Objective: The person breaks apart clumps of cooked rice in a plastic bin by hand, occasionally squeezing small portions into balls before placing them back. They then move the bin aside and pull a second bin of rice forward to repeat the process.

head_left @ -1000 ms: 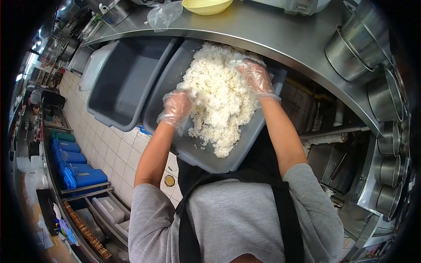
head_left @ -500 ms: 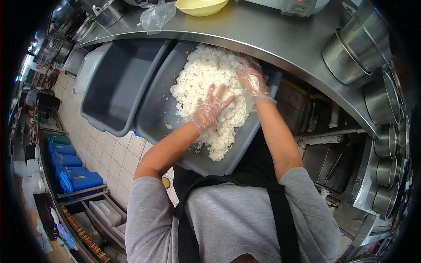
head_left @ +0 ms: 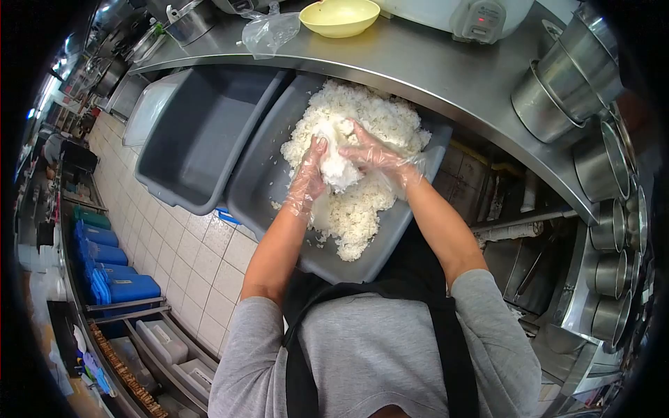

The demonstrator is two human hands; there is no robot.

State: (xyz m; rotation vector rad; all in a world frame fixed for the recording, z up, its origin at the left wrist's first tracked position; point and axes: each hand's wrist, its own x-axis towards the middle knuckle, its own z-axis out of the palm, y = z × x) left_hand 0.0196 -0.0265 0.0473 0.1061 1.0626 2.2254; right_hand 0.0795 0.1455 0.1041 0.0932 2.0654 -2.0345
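Cooked white rice (head_left: 397, 125) lies heaped in a grey plastic tub (head_left: 261, 188), with loose grains on the tub's bare left side. Over the heap, a clump of rice (head_left: 340, 173) is pressed between my two hands, both in clear plastic gloves. My left hand (head_left: 311, 177) cups its left side with the fingers pointing up and away from me. From the right, my right hand (head_left: 378, 157) curls its fingers around the clump. Some fingertips are hidden by the rice.
A second grey tub (head_left: 202, 132) stands to the left. Along the far edge, a steel counter (head_left: 418, 63) carries a yellow bowl (head_left: 340, 17), a plastic bag (head_left: 270, 33), a white rice cooker (head_left: 481, 21) and stacked metal pots (head_left: 547, 104). Blue bins (head_left: 129, 287) stand lower left.
Both hands have come together and now hold a rice clump between them; before, they were apart, the left spread on the heap and the right at its far right. The view has shifted slightly.
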